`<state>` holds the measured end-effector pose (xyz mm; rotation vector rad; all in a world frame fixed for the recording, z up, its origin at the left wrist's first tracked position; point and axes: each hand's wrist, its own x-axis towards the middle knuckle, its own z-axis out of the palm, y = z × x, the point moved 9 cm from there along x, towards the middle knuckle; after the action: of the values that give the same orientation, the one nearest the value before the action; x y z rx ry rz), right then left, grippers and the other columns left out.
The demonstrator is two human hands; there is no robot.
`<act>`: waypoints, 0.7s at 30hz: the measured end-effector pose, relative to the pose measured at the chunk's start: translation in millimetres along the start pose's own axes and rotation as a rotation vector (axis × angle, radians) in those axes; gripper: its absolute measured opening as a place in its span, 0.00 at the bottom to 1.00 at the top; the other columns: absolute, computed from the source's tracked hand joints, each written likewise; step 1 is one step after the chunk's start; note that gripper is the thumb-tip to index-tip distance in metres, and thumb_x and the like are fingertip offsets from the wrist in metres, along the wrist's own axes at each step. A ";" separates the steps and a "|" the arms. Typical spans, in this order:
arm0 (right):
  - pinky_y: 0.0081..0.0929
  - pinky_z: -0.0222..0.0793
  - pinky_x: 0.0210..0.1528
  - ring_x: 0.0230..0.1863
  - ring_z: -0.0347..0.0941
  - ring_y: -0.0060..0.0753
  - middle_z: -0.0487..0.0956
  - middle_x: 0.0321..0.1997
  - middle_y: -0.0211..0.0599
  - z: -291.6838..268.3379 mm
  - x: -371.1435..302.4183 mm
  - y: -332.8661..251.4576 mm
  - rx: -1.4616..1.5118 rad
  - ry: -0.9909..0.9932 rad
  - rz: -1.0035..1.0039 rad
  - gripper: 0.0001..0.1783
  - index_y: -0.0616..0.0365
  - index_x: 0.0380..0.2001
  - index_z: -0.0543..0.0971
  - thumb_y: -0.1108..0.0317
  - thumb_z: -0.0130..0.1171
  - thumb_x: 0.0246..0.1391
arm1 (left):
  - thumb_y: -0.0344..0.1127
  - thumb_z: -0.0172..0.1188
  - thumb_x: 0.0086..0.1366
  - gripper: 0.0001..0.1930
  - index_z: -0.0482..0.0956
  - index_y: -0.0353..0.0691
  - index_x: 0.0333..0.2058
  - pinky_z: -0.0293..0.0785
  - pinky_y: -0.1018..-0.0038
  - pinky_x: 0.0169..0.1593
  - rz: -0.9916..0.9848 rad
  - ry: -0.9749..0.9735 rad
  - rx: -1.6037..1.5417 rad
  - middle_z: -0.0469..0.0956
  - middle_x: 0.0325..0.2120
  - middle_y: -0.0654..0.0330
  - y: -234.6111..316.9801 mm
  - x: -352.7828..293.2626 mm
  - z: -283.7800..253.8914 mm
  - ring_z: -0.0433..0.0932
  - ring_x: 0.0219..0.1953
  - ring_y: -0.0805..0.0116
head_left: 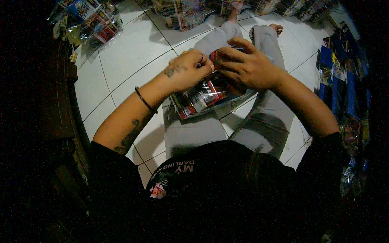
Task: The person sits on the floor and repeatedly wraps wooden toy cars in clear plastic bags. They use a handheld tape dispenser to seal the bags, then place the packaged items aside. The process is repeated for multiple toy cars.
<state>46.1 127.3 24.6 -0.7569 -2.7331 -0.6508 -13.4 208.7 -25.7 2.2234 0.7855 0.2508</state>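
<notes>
Across my lap lies a flat pack in clear plastic wrap (204, 97), with red, black and white printing showing through; I cannot make out what is inside. My left hand (189, 69) is closed at its upper left part, thumb and fingers pinched together on the plastic. Over the upper right part bends my right hand (248, 65), its fingers curled down onto the pack and close to the left fingertips. Both hands cover the pack's upper middle, so the exact grip of the right fingertips is hidden.
My legs in grey trousers (194, 135) stretch forward over white floor tiles (133, 60). Plastic-wrapped stacks of colourful printed packs (182, 14) stand ahead, with another wrapped pile (95, 24) at the far left. Blue packs (338, 85) line the right side. Dark furniture (52, 101) borders the left.
</notes>
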 end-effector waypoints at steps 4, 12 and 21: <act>0.42 0.53 0.60 0.53 0.64 0.35 0.75 0.42 0.32 16.1 1.9 11.9 0.165 -0.099 0.020 0.15 0.57 0.35 0.77 0.62 0.49 0.45 | 0.40 0.58 0.57 0.11 0.76 0.43 0.36 0.38 0.49 0.60 0.269 0.307 0.559 0.74 0.34 0.63 41.8 -32.2 -5.3 0.69 0.46 0.63; 0.39 0.51 0.62 0.58 0.61 0.35 0.72 0.49 0.31 -16.1 -15.1 38.7 -0.031 -0.245 0.057 0.13 0.53 0.35 0.76 0.63 0.53 0.45 | 0.36 0.61 0.52 0.04 0.77 0.46 0.26 0.43 0.50 0.56 0.425 0.617 0.536 0.74 0.27 0.67 50.6 -57.6 -3.9 0.71 0.42 0.70; 0.42 0.54 0.59 0.56 0.64 0.39 0.73 0.49 0.31 -6.9 -16.4 20.3 0.100 -0.100 0.267 0.20 0.48 0.40 0.77 0.67 0.64 0.37 | 0.35 0.62 0.51 0.03 0.79 0.48 0.26 0.41 0.49 0.56 0.298 0.710 0.528 0.74 0.28 0.70 34.2 -101.0 -10.8 0.71 0.42 0.69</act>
<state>71.4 132.5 32.4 -1.1312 -2.6588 -0.4259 -82.1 135.7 12.3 2.7801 0.9546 1.1363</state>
